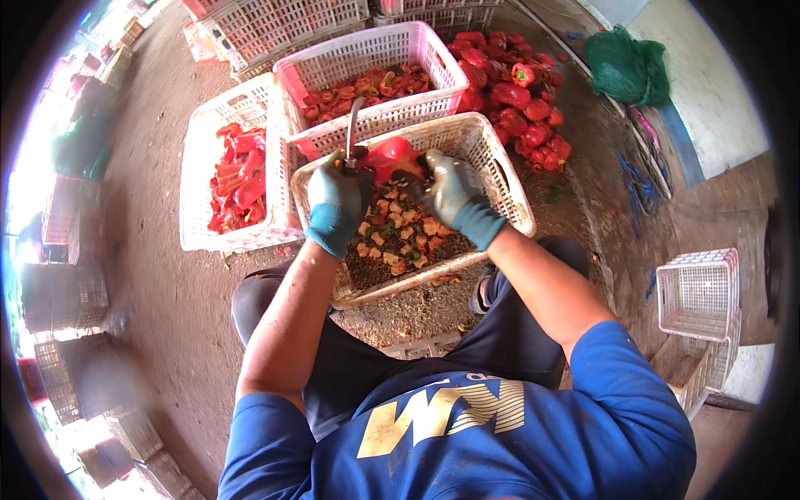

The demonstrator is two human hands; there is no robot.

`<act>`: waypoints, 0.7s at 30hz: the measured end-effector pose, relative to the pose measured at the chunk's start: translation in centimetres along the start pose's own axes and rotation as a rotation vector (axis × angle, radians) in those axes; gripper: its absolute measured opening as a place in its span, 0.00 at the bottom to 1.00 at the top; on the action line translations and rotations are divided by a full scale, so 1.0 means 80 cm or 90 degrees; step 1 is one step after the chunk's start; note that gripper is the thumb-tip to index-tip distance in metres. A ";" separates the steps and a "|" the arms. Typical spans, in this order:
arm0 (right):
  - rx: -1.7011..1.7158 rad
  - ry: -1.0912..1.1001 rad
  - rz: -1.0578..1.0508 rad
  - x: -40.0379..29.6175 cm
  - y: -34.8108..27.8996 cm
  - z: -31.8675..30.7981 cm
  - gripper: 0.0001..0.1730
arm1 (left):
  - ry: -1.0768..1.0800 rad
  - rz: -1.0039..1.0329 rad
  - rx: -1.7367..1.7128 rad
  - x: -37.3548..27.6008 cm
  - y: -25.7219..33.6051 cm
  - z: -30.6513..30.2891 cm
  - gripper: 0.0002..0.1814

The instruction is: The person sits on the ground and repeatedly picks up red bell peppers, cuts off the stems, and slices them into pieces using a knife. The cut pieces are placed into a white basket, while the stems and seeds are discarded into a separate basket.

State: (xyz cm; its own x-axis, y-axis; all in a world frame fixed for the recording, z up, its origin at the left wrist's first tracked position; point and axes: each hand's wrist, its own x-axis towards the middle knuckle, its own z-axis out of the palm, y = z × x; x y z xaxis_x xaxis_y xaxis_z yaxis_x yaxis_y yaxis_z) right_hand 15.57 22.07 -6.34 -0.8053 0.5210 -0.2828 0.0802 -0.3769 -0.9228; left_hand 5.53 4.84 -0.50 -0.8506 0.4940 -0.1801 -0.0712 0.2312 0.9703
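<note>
Both my hands wear gloves with teal cuffs and dark, dirty fingers, and they are over a dirty white plastic crate (pixel 437 275). My left hand (pixel 340 190) grips a knife with a curved blade (pixel 355 125), its tip pointing away from me, and its fingers also touch a red bell pepper (pixel 394 153). On the pepper's other side, my right hand (pixel 447 184) holds it with curled fingers. Pale pepper cores (pixel 394 219), green stem bits and seeds lie in the crate below. How each finger grips the pepper is partly hidden.
A crate of red pepper pieces (pixel 275 206) stands left, another (pixel 375 112) beyond. Whole red peppers (pixel 519 100) are heaped on the ground at the upper right. Stacked crates (pixel 287 25) stand behind; more crates (pixel 700 300) are far right. A green mesh bag (pixel 628 65) lies upper right.
</note>
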 end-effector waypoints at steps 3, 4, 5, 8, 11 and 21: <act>-0.258 0.045 -0.186 0.036 0.049 -0.027 0.17 | 0.061 0.218 0.291 -0.013 0.007 0.022 0.17; 0.022 0.024 -0.030 0.002 -0.002 0.024 0.17 | 0.061 0.155 0.245 -0.006 -0.015 0.009 0.18; 0.297 0.027 0.115 -0.021 -0.041 0.043 0.17 | 0.057 0.158 0.256 -0.006 -0.014 0.012 0.19; -0.597 0.058 -0.231 0.035 0.024 -0.013 0.20 | 0.043 0.199 0.279 0.004 -0.025 0.028 0.19; -0.687 0.064 -0.210 0.019 0.003 -0.001 0.25 | 0.057 0.241 0.377 -0.002 -0.024 0.032 0.18; -0.653 0.078 -0.172 0.007 -0.009 0.004 0.23 | 0.055 0.248 0.375 -0.006 -0.030 0.035 0.22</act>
State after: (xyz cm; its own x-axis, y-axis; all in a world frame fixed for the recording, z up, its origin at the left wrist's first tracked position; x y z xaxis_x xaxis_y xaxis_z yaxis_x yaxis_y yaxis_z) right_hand 14.87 22.43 -5.73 -0.8106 0.5855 -0.0079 0.4101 0.5580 -0.7214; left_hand 7.55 6.43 -3.17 -0.7968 0.5706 0.1986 0.5191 0.4784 0.7083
